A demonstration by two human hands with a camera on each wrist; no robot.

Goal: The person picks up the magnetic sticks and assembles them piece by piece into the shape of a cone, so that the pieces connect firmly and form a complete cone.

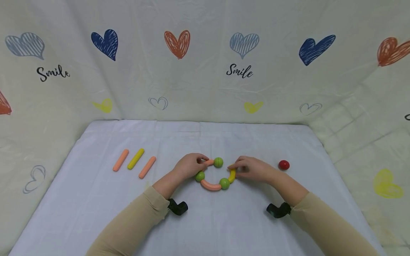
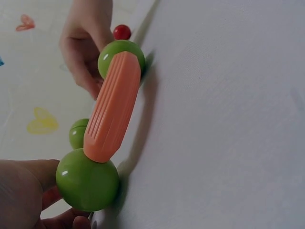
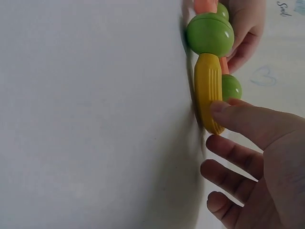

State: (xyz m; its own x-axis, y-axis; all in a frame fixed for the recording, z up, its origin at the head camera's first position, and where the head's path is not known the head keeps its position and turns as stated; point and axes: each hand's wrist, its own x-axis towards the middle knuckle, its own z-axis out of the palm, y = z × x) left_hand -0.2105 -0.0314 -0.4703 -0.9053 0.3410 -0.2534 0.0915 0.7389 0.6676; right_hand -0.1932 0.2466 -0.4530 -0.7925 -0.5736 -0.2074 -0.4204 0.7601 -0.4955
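Observation:
A curved chain of toy sticks and balls lies on the white cloth. My left hand (image 1: 191, 165) pinches the upper orange curved stick (image 1: 209, 162), partly hidden by the fingers, between a green ball (image 1: 218, 162) and a second green ball (image 2: 88, 180). The lower orange curved stick (image 1: 211, 186) links that second ball to a third green ball (image 3: 210, 34). From the third ball a yellow curved stick (image 3: 208, 90) extends, its free end pinched between thumb and forefinger of my right hand (image 1: 254, 168). The right hand's other fingers are apart from the stick.
Two orange sticks (image 1: 120, 160) (image 1: 147, 167) and a yellow stick (image 1: 136, 159) lie at the left. A red ball (image 1: 284, 165) sits right of the right hand. Behind the table (image 1: 224, 227) hangs a heart-patterned curtain (image 1: 205, 81).

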